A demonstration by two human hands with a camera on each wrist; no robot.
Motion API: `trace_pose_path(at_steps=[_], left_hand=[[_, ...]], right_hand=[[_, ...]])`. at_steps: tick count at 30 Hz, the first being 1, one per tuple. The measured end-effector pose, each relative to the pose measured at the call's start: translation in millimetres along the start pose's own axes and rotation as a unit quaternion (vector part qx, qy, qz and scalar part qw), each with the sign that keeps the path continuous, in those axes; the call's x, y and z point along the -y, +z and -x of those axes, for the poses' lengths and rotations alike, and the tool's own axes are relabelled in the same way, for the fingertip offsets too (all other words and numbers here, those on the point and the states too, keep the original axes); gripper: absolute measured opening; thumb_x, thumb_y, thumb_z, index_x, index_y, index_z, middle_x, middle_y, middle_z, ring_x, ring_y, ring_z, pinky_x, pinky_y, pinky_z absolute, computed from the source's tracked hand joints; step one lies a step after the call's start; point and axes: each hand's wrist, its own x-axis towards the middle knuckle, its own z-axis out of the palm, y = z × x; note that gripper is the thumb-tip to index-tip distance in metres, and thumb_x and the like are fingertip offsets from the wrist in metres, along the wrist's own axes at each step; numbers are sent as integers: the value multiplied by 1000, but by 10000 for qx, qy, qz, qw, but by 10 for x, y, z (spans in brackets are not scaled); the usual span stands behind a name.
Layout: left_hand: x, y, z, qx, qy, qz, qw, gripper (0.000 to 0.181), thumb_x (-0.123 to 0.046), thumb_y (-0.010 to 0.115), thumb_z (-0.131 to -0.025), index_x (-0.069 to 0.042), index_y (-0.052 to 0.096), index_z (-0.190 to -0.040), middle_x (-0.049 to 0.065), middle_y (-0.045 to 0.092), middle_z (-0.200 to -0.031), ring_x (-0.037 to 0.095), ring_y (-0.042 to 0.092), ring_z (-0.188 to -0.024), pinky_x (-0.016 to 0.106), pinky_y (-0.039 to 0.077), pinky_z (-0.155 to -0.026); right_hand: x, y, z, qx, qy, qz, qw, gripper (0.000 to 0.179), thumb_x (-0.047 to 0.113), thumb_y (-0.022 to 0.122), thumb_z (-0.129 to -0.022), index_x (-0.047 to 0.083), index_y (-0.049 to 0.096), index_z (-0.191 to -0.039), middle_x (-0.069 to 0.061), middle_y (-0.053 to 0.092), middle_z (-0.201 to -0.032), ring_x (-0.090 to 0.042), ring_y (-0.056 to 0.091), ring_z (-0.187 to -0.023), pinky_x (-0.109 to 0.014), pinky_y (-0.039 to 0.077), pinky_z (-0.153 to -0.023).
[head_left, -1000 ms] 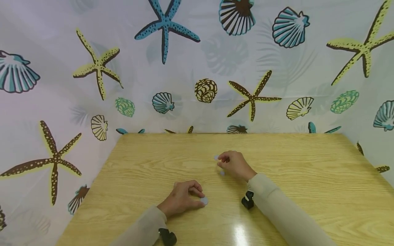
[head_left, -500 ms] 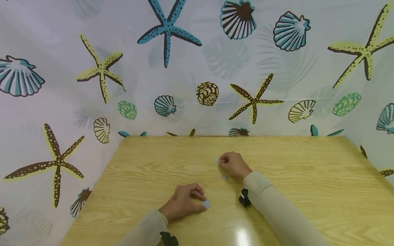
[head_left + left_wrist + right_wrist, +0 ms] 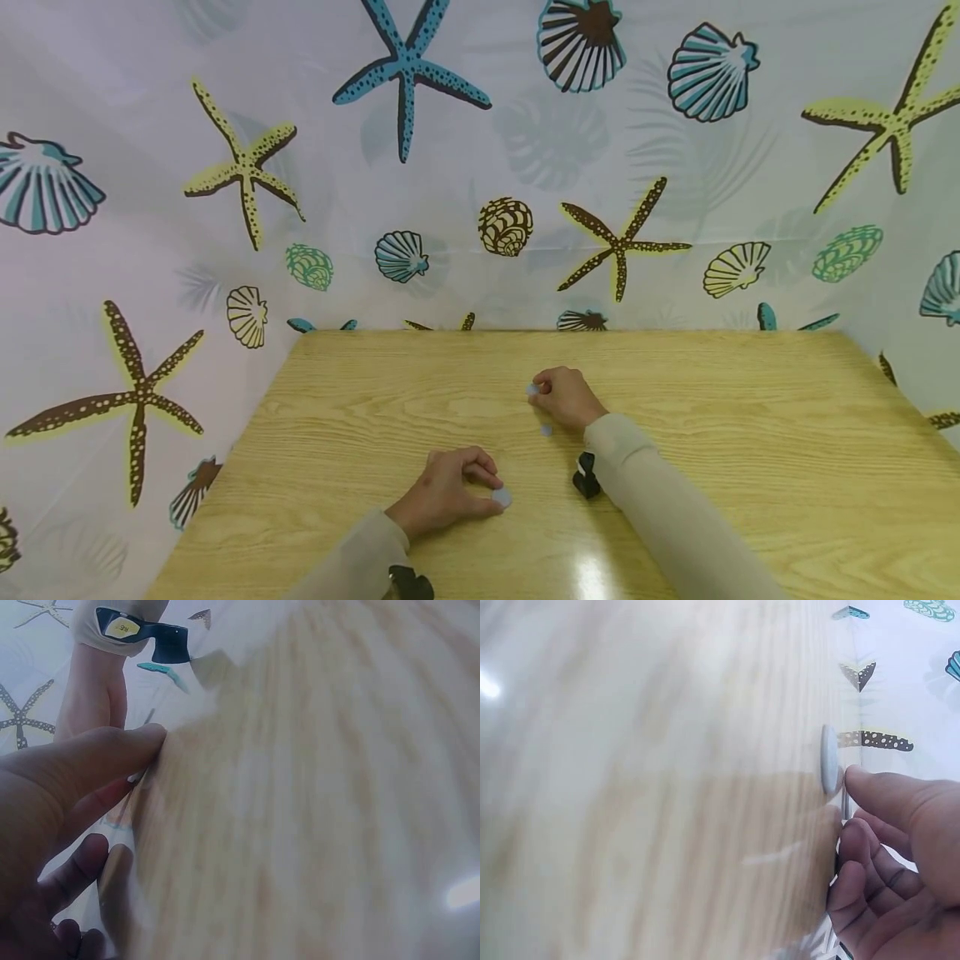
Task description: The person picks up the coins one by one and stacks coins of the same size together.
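Near the table's middle, my left hand [image 3: 448,492] pinches a flat, pale grey disc [image 3: 502,497] at its edge, between thumb and a finger, low over the wood. Farther back, my right hand [image 3: 568,396] has thumb and fingertip on a second pale disc [image 3: 532,389], also at table level. A third disc [image 3: 546,431] lies on the table just in front of the right hand, untouched. In the right wrist view, a disc [image 3: 829,760] with a rounded rim sits close to the right thumb [image 3: 885,793]. The left thumb [image 3: 112,754] mostly hides its disc in the left wrist view.
The wood-grain table [image 3: 750,417] reaches back to a white cloth [image 3: 450,192] printed with starfish and shells, which also hangs at both sides. Each wrist wears a black camera mount [image 3: 587,477]. Light glares off the table front.
The right thumb and finger have come together on the far disc, and the right forearm has shifted slightly left. The left hand stays on its disc. The head view has moved a little.
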Motion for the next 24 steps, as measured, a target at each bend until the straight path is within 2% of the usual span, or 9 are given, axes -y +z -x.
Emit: trace_pose_path(at_steps=[6, 16, 24], left_hand=[[11, -4, 2, 25, -6, 25, 10000, 35, -24, 88, -77, -18, 65, -103, -19, 73, -93, 4, 62, -101, 57, 15, -107], [30, 11, -5, 26, -62, 102, 9999, 36, -22, 89, -77, -17, 65, -103, -19, 73, -93, 5, 61, -103, 58, 13, -108], [30, 6, -1, 4, -145, 103, 9998, 36, -23, 89, -76, -17, 65, -103, -19, 73, -93, 7, 61, -105, 58, 12, -108]], right_hand=[[-3, 6, -17, 57, 46, 122, 9999, 30, 9, 71, -93, -7, 68, -118, -20, 69, -110, -33, 65, -103, -44, 54, -87], [13, -13, -9, 173, 191, -84, 9996, 16, 10, 69, -95, -3, 71, -105, -13, 66, -98, -27, 62, -91, -43, 52, -82], [53, -7, 23, 92, 134, -192, 9997, 14, 6, 69, -94, -3, 65, -103, -13, 65, -97, -26, 61, -89, -42, 52, -81]])
